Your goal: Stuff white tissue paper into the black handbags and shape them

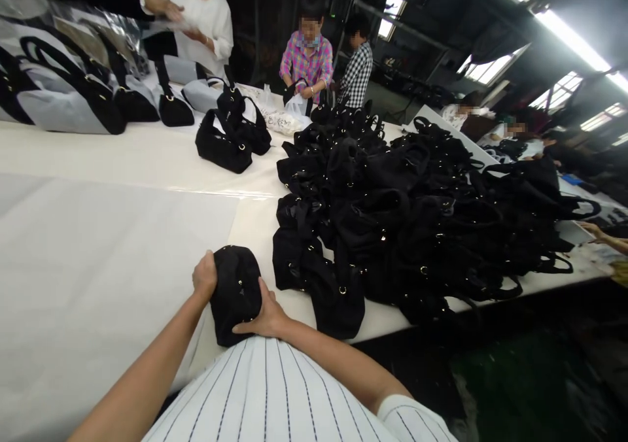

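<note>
A small black handbag (234, 291) with gold-coloured fittings stands on the table close against my striped shirt. My left hand (205, 276) grips its left edge, fingers curled behind the fabric. On the opposite side my right hand (267, 311) clasps the bag, thumb across its lower front and fingers along its right edge. The handles of this bag are hidden from me. Just to the right lies another black handbag (338, 298), its gold ring showing, at the near edge of a big heap of black handbags (392, 213).
White sheeting (108, 252) covers the table's left part. Grey-and-black bags (73, 105) line the far left edge, near several black bags (223, 144). A clear plastic bag (284, 118) lies beyond. Across the table, a person in white (210, 23) and a person in a plaid shirt (314, 56) stand.
</note>
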A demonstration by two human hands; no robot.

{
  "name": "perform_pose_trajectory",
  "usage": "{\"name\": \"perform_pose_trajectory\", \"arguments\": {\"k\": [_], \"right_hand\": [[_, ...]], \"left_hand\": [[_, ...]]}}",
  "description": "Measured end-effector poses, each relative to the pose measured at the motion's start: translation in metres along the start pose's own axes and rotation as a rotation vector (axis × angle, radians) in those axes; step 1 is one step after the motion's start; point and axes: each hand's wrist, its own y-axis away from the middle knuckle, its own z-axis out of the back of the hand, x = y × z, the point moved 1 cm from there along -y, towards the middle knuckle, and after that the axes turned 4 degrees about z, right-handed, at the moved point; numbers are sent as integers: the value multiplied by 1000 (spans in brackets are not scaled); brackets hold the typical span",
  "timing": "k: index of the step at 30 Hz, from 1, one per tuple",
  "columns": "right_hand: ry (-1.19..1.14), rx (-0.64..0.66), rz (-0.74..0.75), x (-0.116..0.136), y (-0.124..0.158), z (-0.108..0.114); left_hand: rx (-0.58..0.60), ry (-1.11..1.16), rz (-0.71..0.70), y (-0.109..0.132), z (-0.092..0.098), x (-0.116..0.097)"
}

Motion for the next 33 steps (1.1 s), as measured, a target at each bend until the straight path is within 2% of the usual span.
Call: {"name": "perform_pose_trajectory", "arguments": {"k": [3, 5, 8, 10, 13, 14, 17, 19, 22, 25, 29, 33], "right_hand": [[-197, -212, 128, -13, -29, 13], [-395, -309, 88, -21, -47, 31], [-562, -307, -6, -23, -67, 53], [-580, -262, -16, -20, -71, 59], [-601, -208, -5, -18, -65, 56], [-602, -194, 5, -19, -61, 55], [-622, -173, 22, -26, -50, 51], [-660, -172, 28, -32, -43, 52], [-709, -172, 35, -38, -33, 56], [-744, -175, 78, -38, -24, 60], [-754, -162, 151, -38, -18, 61], [-605, -138, 205, -37, -18, 61]], "left_hand": [[-123, 121, 123, 2, 19, 16], [-161, 342, 166, 12, 34, 31], [-163, 687, 244, 36, 47, 49], [-33, 793, 326, 51, 48, 53], [198, 855, 373, 62, 44, 48], [209, 846, 366, 63, 43, 46], [146, 753, 354, 60, 47, 41], [159, 679, 354, 59, 50, 41], [175, 586, 279, 65, 57, 40], [231, 800, 228, 81, 59, 30], [368, 1231, 332, 105, 54, 9], [405, 1287, 371, 119, 50, 10]]}}
